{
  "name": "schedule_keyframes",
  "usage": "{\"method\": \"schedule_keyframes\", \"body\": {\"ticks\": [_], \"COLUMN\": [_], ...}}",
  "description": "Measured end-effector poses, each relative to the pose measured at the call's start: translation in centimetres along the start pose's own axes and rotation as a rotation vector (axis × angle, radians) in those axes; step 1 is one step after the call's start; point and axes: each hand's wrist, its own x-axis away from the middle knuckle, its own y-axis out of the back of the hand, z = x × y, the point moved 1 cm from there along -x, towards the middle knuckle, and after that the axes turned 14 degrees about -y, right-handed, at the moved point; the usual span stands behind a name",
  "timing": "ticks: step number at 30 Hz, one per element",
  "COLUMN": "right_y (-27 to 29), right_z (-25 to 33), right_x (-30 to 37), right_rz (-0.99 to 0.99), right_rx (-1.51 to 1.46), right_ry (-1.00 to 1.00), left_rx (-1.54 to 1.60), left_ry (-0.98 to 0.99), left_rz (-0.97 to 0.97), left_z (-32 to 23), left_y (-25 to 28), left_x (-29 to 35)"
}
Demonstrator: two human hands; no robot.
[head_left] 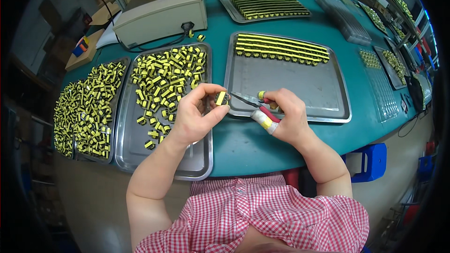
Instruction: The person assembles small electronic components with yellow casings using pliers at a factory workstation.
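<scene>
Between the thumb and fingers of my left hand (pixel 194 115) is a small yellow-and-black transformer (pixel 221 98). My right hand (pixel 289 115) is closed round pliers with red handles (pixel 268 113), their dark jaws (pixel 244 99) pointing left at the transformer. A small gap seems to lie between the jaw tips and the part. Pale wrapping with yellow bands covers the thumb and a finger of that hand. Below my left hand, a metal tray (pixel 194 167) holds many loose transformers (pixel 159 82). Behind my right hand, another metal tray (pixel 286 83) carries neat rows of transformers (pixel 281 49) along its far side.
At the far left stands a heaped tray of transformers (pixel 89 107). A beige instrument box (pixel 161 21) with a black plug is behind the loose parts. Farther back sits a filled tray (pixel 265 4). Clear plastic trays (pixel 342 18) lie right. A blue stool (pixel 370 163) stands below the table edge.
</scene>
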Motion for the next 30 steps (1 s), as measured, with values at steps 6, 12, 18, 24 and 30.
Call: {"method": "schedule_keyframes", "body": {"ticks": [6,12,18,24,30], "right_y": [0.00,-0.01,0.02,0.03,0.07], "right_z": [0.18,0.02,-0.04,0.02,0.08], "right_x": [-0.22,-0.24,-0.21,-0.15,-0.13], "right_rz": [-0.030,-0.039,-0.046,-0.051,-0.053], "right_rx": [-0.001,0.008,0.019,0.014,0.023], "right_ry": [0.073,0.092,0.107,0.124,0.128], "left_rx": [-0.064,-0.083,-0.103,-0.115,-0.170], "left_ry": [-0.010,-0.008,-0.020,-0.022,-0.010], "left_rz": [0.001,0.002,0.007,0.013,0.026], "left_z": [0.35,0.42,0.51,0.35,-0.22], "left_y": [0.17,0.20,0.28,0.28,0.11], "left_x": [-0.04,0.00,0.09,0.16,0.05]}}
